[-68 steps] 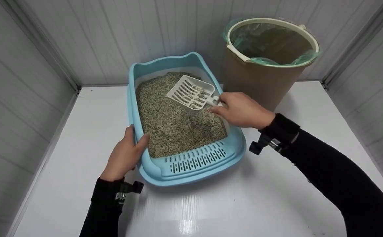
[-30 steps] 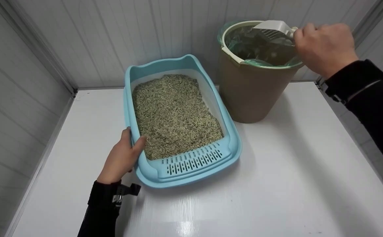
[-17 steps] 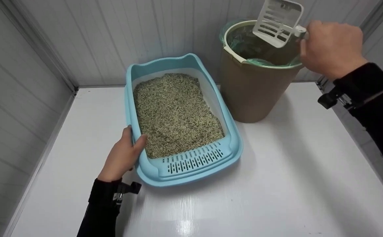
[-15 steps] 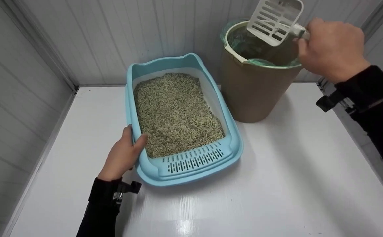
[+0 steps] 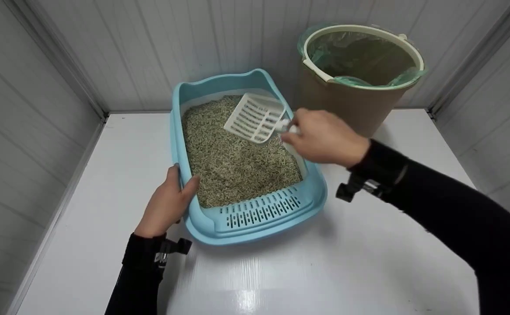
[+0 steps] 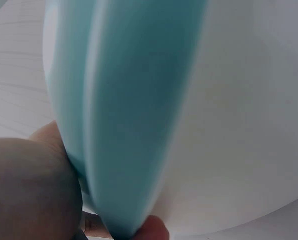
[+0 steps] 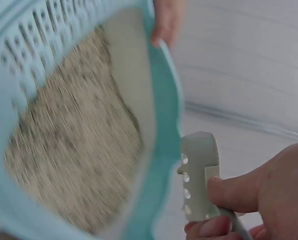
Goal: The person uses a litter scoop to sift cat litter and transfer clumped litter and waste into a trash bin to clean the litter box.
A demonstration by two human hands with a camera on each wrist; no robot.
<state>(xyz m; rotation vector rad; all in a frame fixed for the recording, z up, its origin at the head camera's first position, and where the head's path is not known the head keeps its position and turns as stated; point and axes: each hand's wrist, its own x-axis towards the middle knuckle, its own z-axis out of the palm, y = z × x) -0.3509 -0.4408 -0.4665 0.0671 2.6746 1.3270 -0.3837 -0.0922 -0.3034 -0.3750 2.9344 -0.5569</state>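
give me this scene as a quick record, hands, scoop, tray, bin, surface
left hand: grips the left rim of the blue tray
right hand: holds the white scoop
scoop: slotted, held over the litter
tray contents: greenish-brown granular litter
bin: brown, right of the tray near its back end, lined with a green bag
surface: white table

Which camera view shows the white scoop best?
The head view, because the white scoop shows its whole slotted face there. The right wrist view shows it nearly edge-on; the left wrist view, nothing.
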